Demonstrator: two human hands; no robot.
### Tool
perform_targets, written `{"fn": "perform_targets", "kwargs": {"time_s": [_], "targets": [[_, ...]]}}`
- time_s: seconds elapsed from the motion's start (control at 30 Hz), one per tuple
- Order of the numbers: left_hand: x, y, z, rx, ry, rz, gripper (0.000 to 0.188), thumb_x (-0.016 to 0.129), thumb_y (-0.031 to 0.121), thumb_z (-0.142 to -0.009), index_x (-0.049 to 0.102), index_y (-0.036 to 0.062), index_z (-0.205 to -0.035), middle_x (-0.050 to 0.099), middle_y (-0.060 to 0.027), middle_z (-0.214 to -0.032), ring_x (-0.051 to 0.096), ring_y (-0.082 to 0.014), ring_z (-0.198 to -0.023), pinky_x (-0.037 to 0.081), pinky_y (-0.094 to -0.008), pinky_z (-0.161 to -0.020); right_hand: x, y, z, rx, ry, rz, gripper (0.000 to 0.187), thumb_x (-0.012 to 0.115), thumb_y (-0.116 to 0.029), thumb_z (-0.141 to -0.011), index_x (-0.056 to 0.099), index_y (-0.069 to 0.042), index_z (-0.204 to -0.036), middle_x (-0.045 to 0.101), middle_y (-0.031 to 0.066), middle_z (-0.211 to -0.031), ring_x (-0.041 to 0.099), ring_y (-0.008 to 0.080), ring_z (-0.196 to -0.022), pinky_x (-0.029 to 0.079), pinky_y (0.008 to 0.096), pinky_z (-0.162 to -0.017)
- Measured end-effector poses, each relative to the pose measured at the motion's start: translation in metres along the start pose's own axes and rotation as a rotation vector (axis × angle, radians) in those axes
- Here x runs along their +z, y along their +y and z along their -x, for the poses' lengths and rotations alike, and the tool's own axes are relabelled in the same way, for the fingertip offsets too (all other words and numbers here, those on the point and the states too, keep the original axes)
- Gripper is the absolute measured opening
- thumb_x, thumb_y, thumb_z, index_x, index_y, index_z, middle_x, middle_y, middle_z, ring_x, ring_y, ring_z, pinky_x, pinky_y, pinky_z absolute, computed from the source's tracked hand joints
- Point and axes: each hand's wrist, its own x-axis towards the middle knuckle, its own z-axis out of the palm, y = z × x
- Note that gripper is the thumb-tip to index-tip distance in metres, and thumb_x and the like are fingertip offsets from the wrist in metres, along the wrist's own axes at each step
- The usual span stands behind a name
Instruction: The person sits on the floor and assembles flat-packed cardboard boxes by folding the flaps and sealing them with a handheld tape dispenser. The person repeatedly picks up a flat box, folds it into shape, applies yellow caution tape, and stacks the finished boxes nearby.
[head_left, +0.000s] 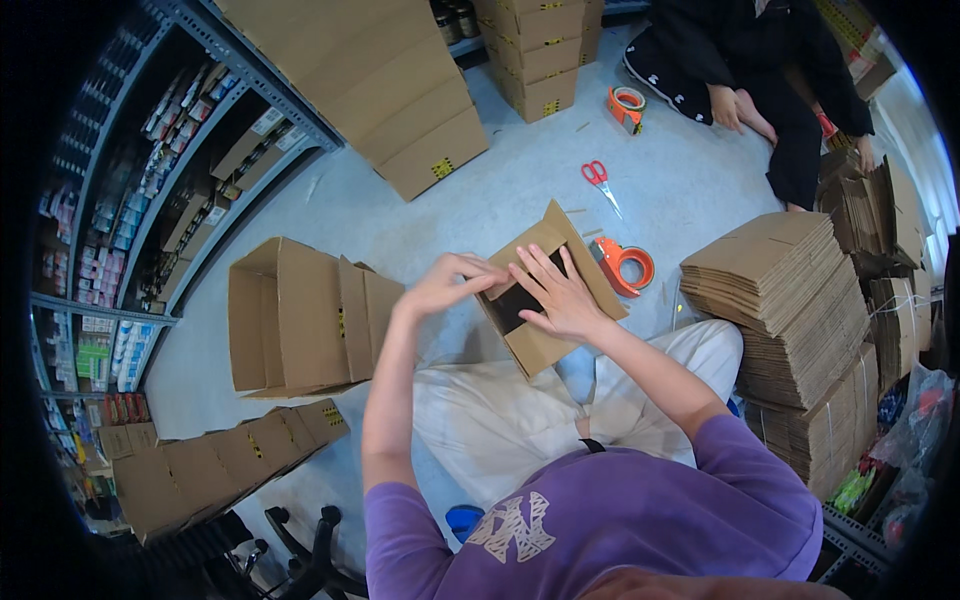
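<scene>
A small cardboard box [537, 359] stands between my legs, its top partly unfolded and a dark interior showing. My right hand [562, 300] lies flat across the top with its fingers spread. At the box's left side, my left hand [452, 284] has its fingers bent and pinched together at the edge of a flap. Just right of the box rests an orange tape dispenser [625, 267]. Beyond it on the floor lie scissors [597, 180] with red handles.
Open cardboard boxes [305, 320] stand to my left, with more boxes [235, 460] nearer. Flattened cartons [765, 270] are piled at right. A second tape dispenser [627, 105] lies near a seated person [750, 80]. Loaded shelves [180, 190] line the left; a chair base [320, 550] is behind.
</scene>
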Motion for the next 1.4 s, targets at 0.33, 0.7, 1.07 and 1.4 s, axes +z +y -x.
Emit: {"fn": "perform_targets", "kwargs": {"time_s": [0.33, 0.7, 1.07, 1.4], "targets": [[0.056, -0.063, -0.047, -0.036, 0.411, 0.25, 0.04, 0.084, 0.02, -0.066, 0.07, 0.0029, -0.099, 0.065, -0.0018, -0.078, 0.056, -0.0066, -0.076, 0.047, -0.0248, -0.067, 0.011, 0.05, -0.001, -0.091, -0.048, -0.195, 0.048, 0.054, -0.016, -0.087, 0.047, -0.004, -0.134, 0.046, 0.0154, -0.138, 0.043, 0.0313, -0.129, 0.032, 0.046, -0.109], [0.094, -0.025, -0.015, -0.169, 0.771, -0.115, 0.055, 0.09, 0.035, -0.051, 0.072, 0.004, -0.093, 0.069, -0.0101, -0.08, 0.062, -0.0262, -0.072, 0.051, -0.0361, -0.07, -0.032, 0.04, 0.02, 0.359, -0.271, -0.529, 0.071, 0.038, -0.061, -0.092, 0.017, -0.027, -0.151, 0.025, 0.0301, -0.148, 0.034, 0.0427, -0.132, 0.029, 0.0512, -0.107], [0.098, -0.036, -0.005, -0.359, 0.703, 0.468, 0.033, 0.085, 0.014, -0.068, 0.073, -0.0018, -0.094, 0.07, -0.0048, -0.073, 0.055, -0.0061, -0.059, 0.047, -0.0231, -0.057, -0.008, 0.02, 0.042, 0.294, -0.128, -0.19, 0.061, 0.045, -0.057, -0.091, 0.032, -0.029, -0.144, 0.015, 0.0272, -0.151, 0.028, 0.0473, -0.131, 0.027, 0.0575, -0.101], [0.092, -0.034, -0.007, -0.3, 0.69, -0.089, 0.033, 0.085, 0.024, -0.064, 0.069, -0.0002, -0.078, 0.066, -0.0095, -0.08, 0.063, -0.0199, -0.075, 0.049, -0.0318, -0.065, 0.088, 0.124, 0.122, 0.472, 0.143, 0.484, 0.02, 0.052, -0.019, -0.085, 0.049, -0.005, -0.098, 0.042, 0.0272, -0.127, 0.039, 0.0422, -0.123, 0.023, 0.0614, -0.107]]}}
